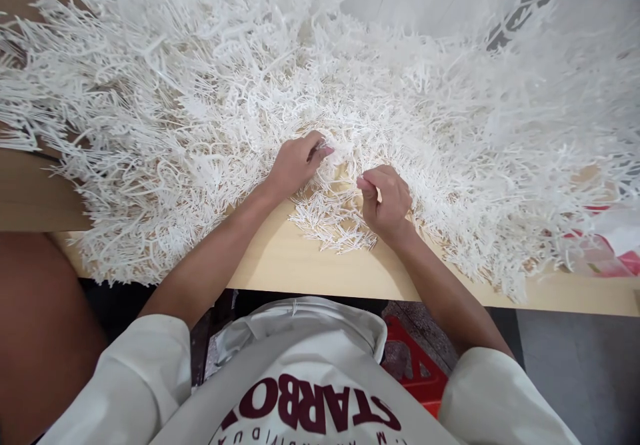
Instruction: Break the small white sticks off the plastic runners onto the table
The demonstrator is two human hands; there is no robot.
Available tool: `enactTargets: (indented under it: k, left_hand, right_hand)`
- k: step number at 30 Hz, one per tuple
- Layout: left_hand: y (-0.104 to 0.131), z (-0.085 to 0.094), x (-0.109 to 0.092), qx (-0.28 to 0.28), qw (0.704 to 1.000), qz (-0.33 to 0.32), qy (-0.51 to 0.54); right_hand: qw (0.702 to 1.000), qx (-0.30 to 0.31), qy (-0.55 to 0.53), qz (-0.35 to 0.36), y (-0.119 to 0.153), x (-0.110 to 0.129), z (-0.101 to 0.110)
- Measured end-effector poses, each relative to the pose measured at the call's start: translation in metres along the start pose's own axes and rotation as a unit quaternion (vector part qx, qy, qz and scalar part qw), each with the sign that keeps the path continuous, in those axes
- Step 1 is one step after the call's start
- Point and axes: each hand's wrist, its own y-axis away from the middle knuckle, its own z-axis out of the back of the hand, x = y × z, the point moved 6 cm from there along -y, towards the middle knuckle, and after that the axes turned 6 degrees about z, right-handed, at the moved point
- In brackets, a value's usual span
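1. Nearest is the pale shirt (310, 392), with a red stool (417, 372) beyond its hem, below the table (320, 265).
2. Small white sprigs (335, 228) lie loose by the table's near edge, between the forearms.
3. The right hand (389, 202), just above the sprigs, has thumb and forefinger pressed together; whether they pinch a piece, I cannot tell.
4. The left hand (296, 165) reaches slightly farther, its fingertips at the heap (200, 118); their grip is unclear.
5. The heap of tangled white branching pieces spreads across the table and beyond both hands.
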Motion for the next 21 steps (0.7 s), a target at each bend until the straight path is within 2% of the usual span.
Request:
enactTargets:
  k: [3,5,10,15,19,21]
  left_hand:
    - [0.004,-0.003,-0.008,0.019,0.999,-0.046,-0.008]
    - [0.008,-0.005,-0.012,0.019,0.997,-0.071,-0.032]
    - [0.014,-0.01,-0.017,0.043,0.988,-0.129,-0.068]
    - [0.014,-0.009,-0.019,0.045,0.987,-0.137,-0.073]
    - [0.014,-0.009,-0.02,0.036,0.986,-0.141,-0.087]
    - [0.015,-0.009,-0.023,0.031,0.982,-0.164,-0.088]
  right_hand:
    - [0.994,0.041,0.004,-0.104,0.002,-0.02,-0.006]
    - [0.986,0.075,0.002,-0.146,0.004,-0.032,-0.013]
    - [0.984,0.142,0.011,-0.102,0.006,-0.037,-0.023]
    - [0.981,0.14,0.033,-0.131,0.002,-0.035,-0.014]
    - [0.98,0.184,0.038,-0.069,0.002,-0.029,-0.017]
    - [0.978,0.192,0.048,-0.063,0.003,-0.03,-0.019]
